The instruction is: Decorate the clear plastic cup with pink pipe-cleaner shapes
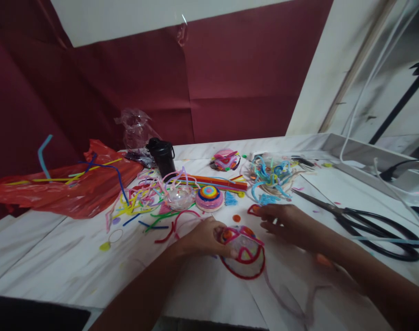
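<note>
Scissors (338,211) & pipe cleaners (223,184) suggest craft wkspc

Rounded craft piece (243,243), greyish middle, fuzzy pink, orange and red trim, red-edged curve along its near side, left of the scissors (338,211), small red-edged orange piece (254,209), left of the scissors' tip.

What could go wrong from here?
The left hand grips the decorated piece; squeezing might loosen its trim.
The scissors lie beside the right hand, tip close by; a sideways reach might meet it.
The orange disc between both hands could get brushed away.
</note>
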`<state>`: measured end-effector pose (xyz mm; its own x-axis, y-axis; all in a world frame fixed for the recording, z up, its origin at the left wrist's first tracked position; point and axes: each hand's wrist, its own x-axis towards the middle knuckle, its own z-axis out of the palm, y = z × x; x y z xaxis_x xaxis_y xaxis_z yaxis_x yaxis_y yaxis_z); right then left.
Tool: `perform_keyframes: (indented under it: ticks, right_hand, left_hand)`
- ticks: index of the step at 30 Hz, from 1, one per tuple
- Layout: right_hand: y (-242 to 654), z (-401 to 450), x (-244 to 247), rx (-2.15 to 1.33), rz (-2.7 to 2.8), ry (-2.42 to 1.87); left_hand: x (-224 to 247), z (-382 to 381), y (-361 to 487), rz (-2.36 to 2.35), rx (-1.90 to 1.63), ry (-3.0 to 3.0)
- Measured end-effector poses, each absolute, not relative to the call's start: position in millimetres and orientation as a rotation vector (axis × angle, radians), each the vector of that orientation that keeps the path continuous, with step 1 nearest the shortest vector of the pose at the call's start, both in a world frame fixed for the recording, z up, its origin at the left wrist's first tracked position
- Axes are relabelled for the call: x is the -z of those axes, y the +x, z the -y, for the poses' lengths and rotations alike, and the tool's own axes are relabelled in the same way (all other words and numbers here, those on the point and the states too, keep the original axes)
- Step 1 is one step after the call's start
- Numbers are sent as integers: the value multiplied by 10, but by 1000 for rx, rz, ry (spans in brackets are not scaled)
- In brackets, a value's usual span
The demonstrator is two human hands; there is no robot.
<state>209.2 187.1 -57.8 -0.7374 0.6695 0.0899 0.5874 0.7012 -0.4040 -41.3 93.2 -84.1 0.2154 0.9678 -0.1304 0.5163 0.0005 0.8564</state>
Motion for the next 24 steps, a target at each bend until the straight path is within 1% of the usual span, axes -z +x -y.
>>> perform_keyframes:
  ticks: [4,9,13,16,18,19,21,22,24]
  right_hand:
    - [1641,-2133,527,-427,2760,-1122]
    - [1250,-2368,637,-412,2743,-1255]
    - [1163,-2433,700,-418,2704,-1322]
    - [1289,-2338,627,-445,2715,-1265]
    - [1456,-2200,559,-516,2757,-1164]
    - [1552,-2118,533,-608,2792,-1073]
    - [1743,-1952,512,-977,2749,-908]
    - [1825,-1878,516,-1082,2731,-924]
    - [1939,-1766,543,-1113,2734,-1003]
  left_hand:
    - [867,-933,-431,-1489,-606,1777]
    - [818,-916,-433,-1542,-608,1653]
    - [787,-900,-416,-1543,-623,1614]
    - [785,-871,-406,-1533,-613,1669]
    - [788,-845,-397,-1537,-593,1720]
    - [790,-832,-391,-1537,-583,1745]
    - [798,-808,-374,-1532,-570,1787]
    - [803,-798,-364,-1530,-561,1797]
    - [812,-781,-340,-1529,-542,1805]
